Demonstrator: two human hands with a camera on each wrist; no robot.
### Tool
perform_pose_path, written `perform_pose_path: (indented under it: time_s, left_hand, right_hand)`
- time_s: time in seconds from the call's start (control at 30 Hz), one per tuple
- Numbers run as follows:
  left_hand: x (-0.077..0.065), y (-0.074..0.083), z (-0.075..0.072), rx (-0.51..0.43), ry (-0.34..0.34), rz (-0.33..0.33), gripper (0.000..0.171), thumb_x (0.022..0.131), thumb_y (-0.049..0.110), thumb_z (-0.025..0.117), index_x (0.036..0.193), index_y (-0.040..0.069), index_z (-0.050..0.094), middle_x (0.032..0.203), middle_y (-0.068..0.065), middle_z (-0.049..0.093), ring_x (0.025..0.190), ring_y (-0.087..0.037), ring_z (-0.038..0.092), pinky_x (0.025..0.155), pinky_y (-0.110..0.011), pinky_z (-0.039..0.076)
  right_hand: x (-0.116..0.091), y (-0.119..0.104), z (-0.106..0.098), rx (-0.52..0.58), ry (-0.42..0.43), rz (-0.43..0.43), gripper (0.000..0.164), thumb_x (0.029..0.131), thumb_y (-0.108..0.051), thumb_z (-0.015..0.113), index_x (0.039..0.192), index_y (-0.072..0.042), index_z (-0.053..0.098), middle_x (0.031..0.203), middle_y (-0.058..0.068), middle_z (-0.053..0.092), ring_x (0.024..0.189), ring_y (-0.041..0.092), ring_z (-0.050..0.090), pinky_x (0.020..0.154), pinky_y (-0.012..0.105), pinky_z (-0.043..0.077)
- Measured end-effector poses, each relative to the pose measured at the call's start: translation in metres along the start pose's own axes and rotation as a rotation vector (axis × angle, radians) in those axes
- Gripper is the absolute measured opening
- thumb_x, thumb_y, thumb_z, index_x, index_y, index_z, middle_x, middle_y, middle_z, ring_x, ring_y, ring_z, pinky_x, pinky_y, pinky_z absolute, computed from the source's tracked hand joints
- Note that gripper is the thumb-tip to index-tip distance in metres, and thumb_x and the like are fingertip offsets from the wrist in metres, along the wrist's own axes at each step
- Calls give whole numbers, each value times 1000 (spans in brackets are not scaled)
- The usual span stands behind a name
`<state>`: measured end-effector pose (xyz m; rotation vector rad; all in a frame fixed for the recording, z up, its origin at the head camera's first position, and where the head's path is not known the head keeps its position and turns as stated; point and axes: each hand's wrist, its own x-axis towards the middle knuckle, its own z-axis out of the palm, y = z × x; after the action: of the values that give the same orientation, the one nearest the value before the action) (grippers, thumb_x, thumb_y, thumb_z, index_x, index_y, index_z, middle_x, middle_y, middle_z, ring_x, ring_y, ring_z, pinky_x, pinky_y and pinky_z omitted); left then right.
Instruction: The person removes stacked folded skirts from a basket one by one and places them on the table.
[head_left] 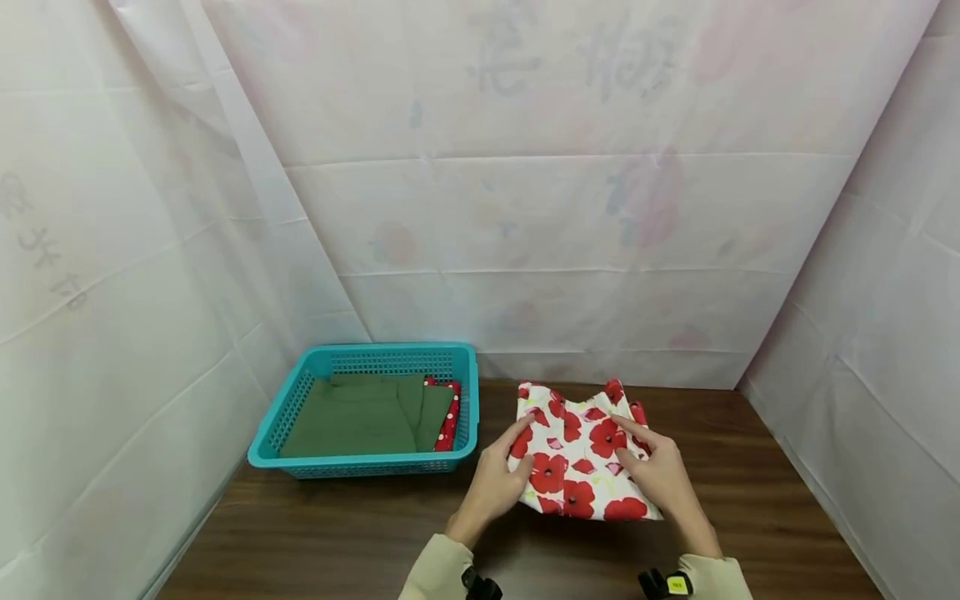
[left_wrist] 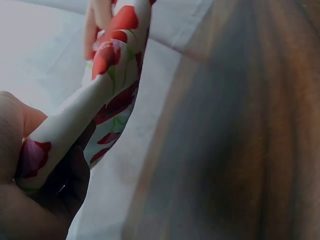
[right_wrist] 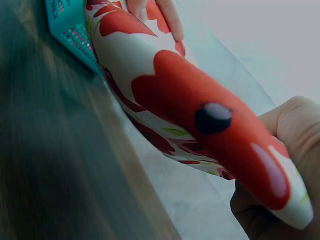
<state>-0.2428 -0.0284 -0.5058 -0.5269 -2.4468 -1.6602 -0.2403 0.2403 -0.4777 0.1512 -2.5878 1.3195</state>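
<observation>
A folded white cloth [head_left: 573, 458] printed with red poppies is held between both hands, off the wooden table. At its left edge the left hand [head_left: 493, 477] grips it, thumb on the upper face. The right hand [head_left: 662, 473] grips the opposite side, thumb and fingers spread over the print. In the left wrist view the cloth's rounded fold [left_wrist: 82, 110] passes between the thumb and curled fingers of the left hand [left_wrist: 35, 210]. Likewise, the right wrist view has the right hand [right_wrist: 295, 127] wrapped round the other end. The cloth's far edge sags in the middle.
Left of the cloth stands a turquoise plastic basket [head_left: 363, 468], holding a folded green cloth [head_left: 352, 417] and a red cloth with white dots [head_left: 447, 425]. White sheets [head_left: 570, 217] hang behind and along both sides of the brown table [head_left: 345, 533].
</observation>
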Motion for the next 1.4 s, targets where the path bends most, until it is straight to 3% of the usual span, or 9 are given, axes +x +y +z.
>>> perform_pose_path:
  time_s: [0.17,0.43,0.63,0.9,1.07,1.23,1.4]
  left_hand:
    - [2,-7,21,15,-63,-34,62,98,17,65,156,26,45,154,-6,54,136,-27,56,109,-51,50]
    - [8,-17,43,47,-98,-43,62,98,15,65,156,24,46,154,-4,54,137,-24,55,112,-51,47]
    - [13,-20,54,84,-123,-3,60,98,12,65,155,17,47,153,-5,55,136,-23,57,112,-48,47]
    - [25,-25,63,173,-127,99,60,95,2,64,153,8,48,148,-12,59,133,-25,60,109,-46,50]
    - [30,-29,71,185,-163,73,62,94,3,63,154,10,48,148,-13,59,133,-24,59,109,-43,50]
    - [34,-34,77,174,-150,31,64,92,3,63,153,7,48,148,-13,59,133,-26,59,109,-45,51]
    - [33,-35,79,204,-174,-37,65,89,4,65,152,3,48,146,-18,58,133,-34,57,110,-51,49]
  right_hand:
    - [-3,16,-9,-26,-14,24,46,93,-2,68,137,-11,68,142,25,61,129,41,57,107,63,46]
    - [-2,37,-20,-46,-37,95,43,94,-5,68,136,-10,68,143,29,58,133,45,54,110,67,42]
    - [-1,48,-24,-68,-38,94,41,94,-3,67,135,-8,69,143,30,57,131,45,55,109,66,43]
    - [4,60,-26,-87,-1,79,40,97,-3,64,138,-4,65,142,30,58,131,46,55,108,65,44]
    - [5,65,-25,-144,5,77,40,97,-3,65,137,-5,66,139,30,60,117,38,60,98,53,51]
    - [8,70,-24,-110,30,93,40,97,-2,64,137,-1,65,140,33,58,132,49,54,110,65,42]
    - [6,78,-21,-134,-7,139,37,99,-8,65,135,-1,65,140,34,57,135,53,50,110,68,39]
